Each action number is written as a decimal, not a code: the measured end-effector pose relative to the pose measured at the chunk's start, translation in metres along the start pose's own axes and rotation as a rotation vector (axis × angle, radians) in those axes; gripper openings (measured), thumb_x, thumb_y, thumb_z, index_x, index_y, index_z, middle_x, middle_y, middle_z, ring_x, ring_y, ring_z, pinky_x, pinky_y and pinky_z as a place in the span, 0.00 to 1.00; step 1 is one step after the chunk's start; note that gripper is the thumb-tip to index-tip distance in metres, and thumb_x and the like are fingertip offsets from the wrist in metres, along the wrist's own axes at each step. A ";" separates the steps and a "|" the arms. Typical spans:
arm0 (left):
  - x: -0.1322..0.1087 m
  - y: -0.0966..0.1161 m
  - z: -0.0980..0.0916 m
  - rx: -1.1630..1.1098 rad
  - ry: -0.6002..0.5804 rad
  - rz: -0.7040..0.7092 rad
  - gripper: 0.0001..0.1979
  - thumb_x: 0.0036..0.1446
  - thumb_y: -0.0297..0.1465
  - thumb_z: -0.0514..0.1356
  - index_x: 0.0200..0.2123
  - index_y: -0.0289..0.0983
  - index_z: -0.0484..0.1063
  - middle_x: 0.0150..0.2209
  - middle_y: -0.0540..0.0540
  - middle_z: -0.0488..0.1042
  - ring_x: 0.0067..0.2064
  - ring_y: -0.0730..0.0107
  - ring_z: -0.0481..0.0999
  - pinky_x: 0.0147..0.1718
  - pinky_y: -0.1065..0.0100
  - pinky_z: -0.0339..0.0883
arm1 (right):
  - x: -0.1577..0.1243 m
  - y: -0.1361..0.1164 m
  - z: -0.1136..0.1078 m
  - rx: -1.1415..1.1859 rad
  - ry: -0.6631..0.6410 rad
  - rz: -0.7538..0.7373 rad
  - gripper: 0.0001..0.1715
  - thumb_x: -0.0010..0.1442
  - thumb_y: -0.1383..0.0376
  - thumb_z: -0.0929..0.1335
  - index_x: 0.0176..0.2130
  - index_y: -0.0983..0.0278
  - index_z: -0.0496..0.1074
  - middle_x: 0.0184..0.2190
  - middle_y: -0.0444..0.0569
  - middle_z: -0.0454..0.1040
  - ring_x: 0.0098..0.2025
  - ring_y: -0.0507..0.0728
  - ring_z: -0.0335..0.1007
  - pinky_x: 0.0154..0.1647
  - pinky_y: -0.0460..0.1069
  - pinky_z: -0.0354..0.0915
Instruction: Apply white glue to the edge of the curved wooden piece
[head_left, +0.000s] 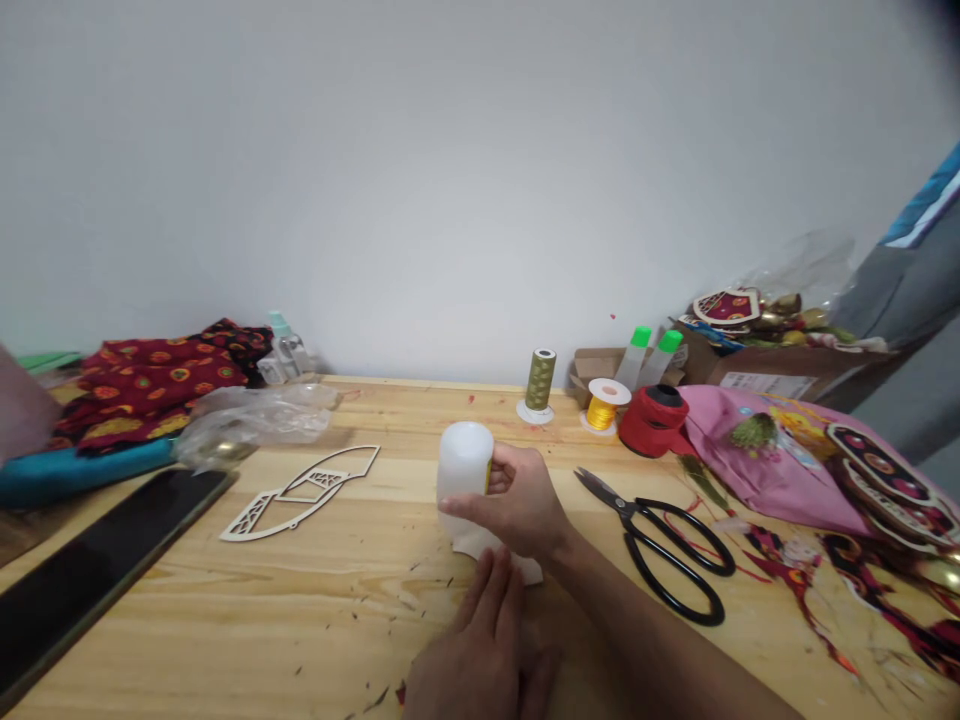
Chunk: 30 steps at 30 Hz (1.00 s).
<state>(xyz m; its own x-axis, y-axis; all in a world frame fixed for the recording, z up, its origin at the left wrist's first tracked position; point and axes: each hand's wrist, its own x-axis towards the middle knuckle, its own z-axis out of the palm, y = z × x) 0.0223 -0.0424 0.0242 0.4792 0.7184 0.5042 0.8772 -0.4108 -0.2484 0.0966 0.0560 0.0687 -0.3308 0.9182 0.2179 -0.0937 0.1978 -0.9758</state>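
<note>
Noted nearest the camera: bare left hand [471,668], palm down, fingers extended and close together, laid on a flat, pale, thin piece of undetermined material [471,546], with no grip visible. Noted just beyond: bare right hand [531,502], thumb and fingers closed round a translucent white plastic bottle [459,470], apparently base up over the same piece. Unable to confirm contact, owing to hidden tip. Judged in hand: steadying the piece while applying the bottle to it. Judged to call for firm left-hand pressure and controlled handling of the bottle.

Observed behind: plain pale-grey wall [450,180]. Observed below: light-toned wooden table [337,610]. Recorded thereon, in descending size: crumpled pink sheet [712,430] at right, black-handled metal scissors [628,510], pale openwork fan-shaped cutout [324,481] at left, olive thread cone [540,380], yellow thread spool [601,412], scattered dark flecks [376,698].
</note>
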 end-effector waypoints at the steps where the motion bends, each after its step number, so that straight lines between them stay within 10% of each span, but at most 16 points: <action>1: 0.000 0.000 0.000 -0.003 0.002 0.001 0.21 0.50 0.37 0.51 0.40 0.27 0.70 0.42 0.40 0.73 0.43 0.64 0.72 0.30 0.75 0.70 | 0.000 0.000 0.000 -0.009 0.005 0.003 0.16 0.35 0.63 0.73 0.22 0.65 0.64 0.20 0.41 0.65 0.22 0.50 0.61 0.22 0.44 0.61; 30: 0.001 0.000 -0.001 0.012 -0.029 -0.008 0.22 0.51 0.39 0.51 0.41 0.27 0.70 0.43 0.39 0.73 0.43 0.64 0.72 0.32 0.73 0.70 | 0.000 -0.006 -0.003 0.098 0.025 -0.015 0.14 0.34 0.65 0.73 0.22 0.65 0.65 0.19 0.40 0.66 0.21 0.49 0.62 0.23 0.44 0.62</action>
<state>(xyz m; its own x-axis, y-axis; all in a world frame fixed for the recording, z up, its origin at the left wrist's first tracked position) 0.0231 -0.0422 0.0255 0.4724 0.7376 0.4825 0.8814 -0.3981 -0.2543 0.0998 0.0558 0.0740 -0.3047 0.9241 0.2307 -0.1904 0.1782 -0.9654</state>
